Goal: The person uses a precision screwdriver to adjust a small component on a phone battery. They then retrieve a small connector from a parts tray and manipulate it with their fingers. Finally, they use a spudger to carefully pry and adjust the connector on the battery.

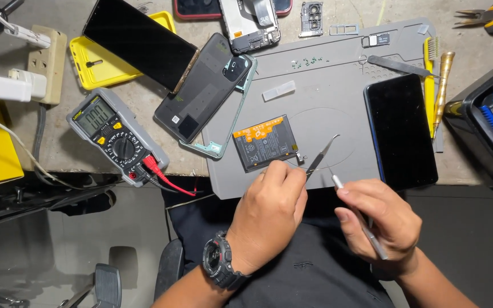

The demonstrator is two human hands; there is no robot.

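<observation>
The left hand (270, 206) pinches slim metal tweezers (320, 157), tips aimed at the connector of the dark rectangular phone battery with orange label (265, 150) lying mid-mat on the grey silicone work mat (326, 91) — steady work. The right hand (379, 219), fingers closed, grips a thin silver pen-like tool (360, 218) just right of them.

- Grey digital multimeter (117, 138), red and black leads plugged in
- Yellow phone case (99, 60)
- Dark phone (400, 130) on grey work mat (326, 74)
- Pliers (489, 20), top right
</observation>
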